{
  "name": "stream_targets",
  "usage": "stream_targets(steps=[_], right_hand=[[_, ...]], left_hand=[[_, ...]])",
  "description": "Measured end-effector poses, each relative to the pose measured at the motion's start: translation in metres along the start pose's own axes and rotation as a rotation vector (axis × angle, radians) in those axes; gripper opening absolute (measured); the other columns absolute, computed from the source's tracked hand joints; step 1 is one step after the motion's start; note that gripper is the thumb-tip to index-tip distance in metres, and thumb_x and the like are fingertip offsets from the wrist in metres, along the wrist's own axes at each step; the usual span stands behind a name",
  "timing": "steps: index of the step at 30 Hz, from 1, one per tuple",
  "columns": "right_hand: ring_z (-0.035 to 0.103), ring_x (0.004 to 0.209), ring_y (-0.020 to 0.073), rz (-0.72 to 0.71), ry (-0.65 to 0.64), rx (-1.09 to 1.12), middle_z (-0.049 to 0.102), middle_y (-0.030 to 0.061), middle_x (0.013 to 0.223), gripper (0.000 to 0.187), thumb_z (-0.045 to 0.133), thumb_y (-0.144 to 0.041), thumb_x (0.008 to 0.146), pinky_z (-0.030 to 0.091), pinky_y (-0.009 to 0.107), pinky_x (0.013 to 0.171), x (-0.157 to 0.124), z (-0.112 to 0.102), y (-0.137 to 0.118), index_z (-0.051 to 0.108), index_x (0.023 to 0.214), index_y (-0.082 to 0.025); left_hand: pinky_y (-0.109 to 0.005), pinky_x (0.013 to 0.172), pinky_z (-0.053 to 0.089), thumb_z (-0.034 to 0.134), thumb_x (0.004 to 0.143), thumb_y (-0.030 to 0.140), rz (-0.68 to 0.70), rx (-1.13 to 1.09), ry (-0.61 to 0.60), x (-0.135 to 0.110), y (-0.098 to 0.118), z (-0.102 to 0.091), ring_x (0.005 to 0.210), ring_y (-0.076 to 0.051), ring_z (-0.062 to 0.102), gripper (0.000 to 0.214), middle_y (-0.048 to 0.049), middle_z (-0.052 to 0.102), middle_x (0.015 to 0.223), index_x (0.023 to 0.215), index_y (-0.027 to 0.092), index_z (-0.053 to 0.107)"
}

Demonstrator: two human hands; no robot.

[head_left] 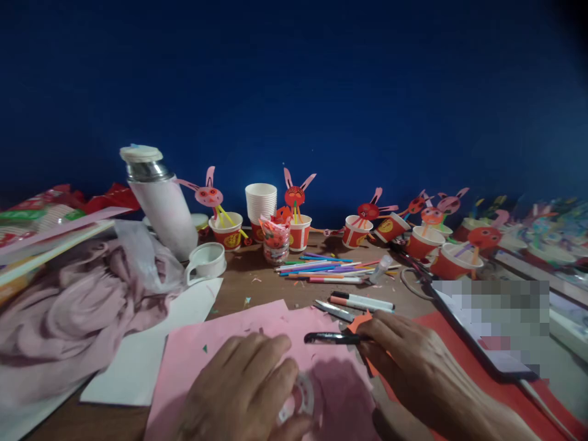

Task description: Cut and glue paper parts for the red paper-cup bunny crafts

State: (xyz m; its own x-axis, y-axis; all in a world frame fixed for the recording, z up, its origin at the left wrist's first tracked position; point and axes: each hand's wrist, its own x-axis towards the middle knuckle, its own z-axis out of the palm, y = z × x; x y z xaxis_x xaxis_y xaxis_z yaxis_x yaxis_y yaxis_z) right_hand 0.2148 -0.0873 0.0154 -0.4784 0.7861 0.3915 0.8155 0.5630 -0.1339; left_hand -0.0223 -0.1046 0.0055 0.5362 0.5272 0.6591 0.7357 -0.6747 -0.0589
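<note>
My left hand (243, 386) is over pink paper (202, 349), fingers bent and thumb apart, around a round whitish ring (305, 395) that looks like a tape roll. Part of that ring is hidden under my fingers. In my right hand (408, 361) a black pen (333, 338) is pinched, its far end pointing left above the paper. Beside those fingers is an orange paper scrap (361, 323). Scissors (335, 310) and a couple of markers (362, 302) lie just beyond the paper's edge.
Paper cups with pink and red rabbit figures (294, 196) line the blue wall, beside stacked white cups (261, 202). Colored pens (321, 267) lie in the middle. Leftward are a white thermos (160, 208), a cup (206, 260) and pink cloth (78, 318); a tablet (487, 331) sits right.
</note>
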Motion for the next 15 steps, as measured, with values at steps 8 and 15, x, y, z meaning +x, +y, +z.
stream_targets(steps=[8,15], right_hand=[[0.044,0.049,0.0124,-0.325,0.049,-0.084,0.052,-0.0014,0.057,0.029,0.03,-0.021,0.094,0.023,0.027,0.047,0.0,0.006,-0.024,0.052,0.074,-0.02],[0.041,0.048,0.0118,-0.494,0.037,-0.136,0.048,-0.0031,0.054,0.021,0.039,-0.024,0.091,0.023,0.027,0.046,0.0,0.001,-0.006,0.049,0.073,-0.021]], left_hand=[[-0.031,0.056,0.033,0.042,0.088,0.026,0.104,-0.208,-0.216,0.004,-0.009,0.003,0.059,-0.016,0.045,0.025,-0.0005,0.053,0.062,0.066,0.017,0.049],[-0.026,0.051,0.029,0.04,0.088,0.028,0.091,-0.461,-0.276,-0.007,-0.012,-0.013,0.05,-0.011,0.043,0.028,0.003,0.052,0.055,0.064,0.017,0.048]])
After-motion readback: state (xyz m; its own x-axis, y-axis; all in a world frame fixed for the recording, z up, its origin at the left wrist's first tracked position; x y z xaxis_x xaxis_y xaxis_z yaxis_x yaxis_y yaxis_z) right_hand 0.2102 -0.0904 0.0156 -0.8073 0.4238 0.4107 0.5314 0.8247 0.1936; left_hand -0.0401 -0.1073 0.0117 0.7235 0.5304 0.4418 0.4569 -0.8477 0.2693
